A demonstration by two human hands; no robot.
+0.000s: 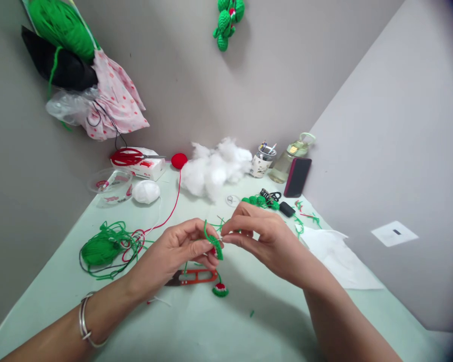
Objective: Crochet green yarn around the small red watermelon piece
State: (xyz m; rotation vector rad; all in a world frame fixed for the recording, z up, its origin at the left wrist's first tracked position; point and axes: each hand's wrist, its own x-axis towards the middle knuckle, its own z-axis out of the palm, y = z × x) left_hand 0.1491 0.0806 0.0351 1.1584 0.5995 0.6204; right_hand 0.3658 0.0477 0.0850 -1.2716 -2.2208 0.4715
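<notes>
- My left hand (181, 251) pinched the green crochet piece (213, 241); my right hand (262, 234) gripped its yarn tail.
- Pulling hard risked unravelling stitches or snagging the loose green yarn (101, 249).

Green crochet piece (213, 243), orange snips (196, 276)

Between the fingertips of the left hand (177, 251) and the right hand (262, 236) sits a small green crocheted piece (214, 244), knobbly yarn, matt. Just below the left hand lie thread snips (192, 277) with glossy orange plastic handles and dull grey metal blades. On the left wrist, 2 thin bangles (85, 322) shine like polished metal. Left of that hand, loose green yarn (100, 251) looks soft and fuzzy. Beyond both hands, white stuffing (213, 168) is fluffy fibre. The tabletop (211, 327) is smooth, pale green, faintly sheened.
</notes>
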